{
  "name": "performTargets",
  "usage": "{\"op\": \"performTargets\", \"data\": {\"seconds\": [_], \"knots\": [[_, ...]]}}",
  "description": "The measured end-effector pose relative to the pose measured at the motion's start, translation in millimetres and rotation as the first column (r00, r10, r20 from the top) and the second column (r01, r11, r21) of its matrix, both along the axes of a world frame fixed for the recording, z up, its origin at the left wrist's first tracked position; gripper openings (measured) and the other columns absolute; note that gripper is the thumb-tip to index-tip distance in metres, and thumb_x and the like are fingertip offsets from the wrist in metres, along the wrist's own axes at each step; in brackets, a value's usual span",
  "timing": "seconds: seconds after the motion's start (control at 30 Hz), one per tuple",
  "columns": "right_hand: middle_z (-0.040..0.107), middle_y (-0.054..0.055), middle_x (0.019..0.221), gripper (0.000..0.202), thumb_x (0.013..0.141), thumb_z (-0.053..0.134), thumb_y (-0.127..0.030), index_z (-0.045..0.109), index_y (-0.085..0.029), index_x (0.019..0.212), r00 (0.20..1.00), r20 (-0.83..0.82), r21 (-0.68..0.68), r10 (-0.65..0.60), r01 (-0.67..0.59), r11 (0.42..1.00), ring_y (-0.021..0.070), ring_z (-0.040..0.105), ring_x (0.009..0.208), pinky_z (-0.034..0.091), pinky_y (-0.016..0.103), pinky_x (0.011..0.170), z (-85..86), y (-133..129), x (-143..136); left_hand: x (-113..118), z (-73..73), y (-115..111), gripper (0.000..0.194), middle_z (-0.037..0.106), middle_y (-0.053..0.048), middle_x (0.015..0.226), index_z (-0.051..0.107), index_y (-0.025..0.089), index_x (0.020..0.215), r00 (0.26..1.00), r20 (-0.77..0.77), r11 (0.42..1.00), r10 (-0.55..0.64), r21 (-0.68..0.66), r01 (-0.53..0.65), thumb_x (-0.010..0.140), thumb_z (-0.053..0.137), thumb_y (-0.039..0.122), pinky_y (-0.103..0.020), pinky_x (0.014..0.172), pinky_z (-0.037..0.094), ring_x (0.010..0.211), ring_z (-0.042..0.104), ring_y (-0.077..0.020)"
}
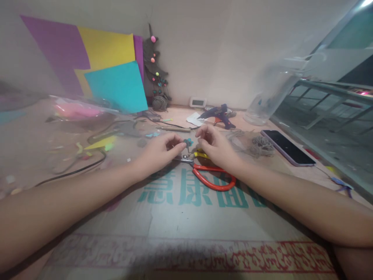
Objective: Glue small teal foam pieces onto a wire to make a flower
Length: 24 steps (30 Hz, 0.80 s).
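My left hand (167,149) pinches a small blue flower-like piece (190,142) with a dark stem between thumb and fingertips. A short gap to the right of it is my right hand (215,147), fingers curved and thumb apart, with nothing visible in them. Scissors with red loop handles (214,186) lie beneath both hands, their metal pivot just below the blue piece. Something yellow (201,154) shows by the scissors, partly covered by my right hand. Small light-blue bits (152,135) lie behind my left hand.
A dark blue glue gun (217,114) and a small white digital clock (197,102) are at the back. On the right are grey yarn (262,146), a phone (287,147) and a clear plastic jug (264,97). Coloured sheets (118,87) lean left; a black cord (78,168) crosses the table.
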State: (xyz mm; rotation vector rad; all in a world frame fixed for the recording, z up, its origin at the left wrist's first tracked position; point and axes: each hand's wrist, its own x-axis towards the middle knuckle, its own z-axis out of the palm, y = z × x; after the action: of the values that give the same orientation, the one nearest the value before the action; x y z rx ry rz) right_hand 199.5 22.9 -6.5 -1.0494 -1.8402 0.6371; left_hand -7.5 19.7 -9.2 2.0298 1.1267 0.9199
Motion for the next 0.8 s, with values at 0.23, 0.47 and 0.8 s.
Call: {"op": "performTargets", "data": {"seconds": [0.23,0.47,0.8], "knots": [[0.060,-0.002,0.075,0.009,0.089,0.054,-0.023,0.059,-0.018,0.094,0.996,-0.088,-0.126,0.034,-0.045,0.991,0.0118,0.056,0.068,0.046,0.027,0.065,7.2,-4,-4,0,0.4,-1,0.027,0.068,-0.002,0.081,0.060,0.019,0.086,1.000,0.013,1.000,-0.012,-0.005,0.012,0.092,0.056,0.045,-0.031,0.069,0.051,0.076,0.066,-0.0191],[0.063,-0.002,0.070,0.016,0.090,0.058,-0.031,0.059,-0.018,0.082,0.997,-0.074,-0.130,0.023,-0.033,0.991,0.0112,0.058,0.065,0.046,0.025,0.063,9.8,-7,-4,0,0.6,0,0.028,0.068,-0.002,0.080,0.060,0.019,0.086,1.000,0.010,1.000,-0.011,-0.005,0.011,0.092,0.055,0.045,-0.031,0.069,0.052,0.075,0.066,-0.0189],[0.060,-0.003,0.072,0.013,0.087,0.062,-0.028,0.053,-0.019,0.083,0.984,-0.158,-0.153,0.086,-0.110,0.982,0.0103,0.058,0.065,0.045,0.025,0.061,5.1,-5,-5,0,0.5,0,0.026,0.068,-0.002,0.080,0.060,0.019,0.085,1.000,0.002,1.000,-0.009,0.002,0.009,0.092,0.055,0.044,-0.030,0.068,0.051,0.075,0.065,-0.0184]]}}
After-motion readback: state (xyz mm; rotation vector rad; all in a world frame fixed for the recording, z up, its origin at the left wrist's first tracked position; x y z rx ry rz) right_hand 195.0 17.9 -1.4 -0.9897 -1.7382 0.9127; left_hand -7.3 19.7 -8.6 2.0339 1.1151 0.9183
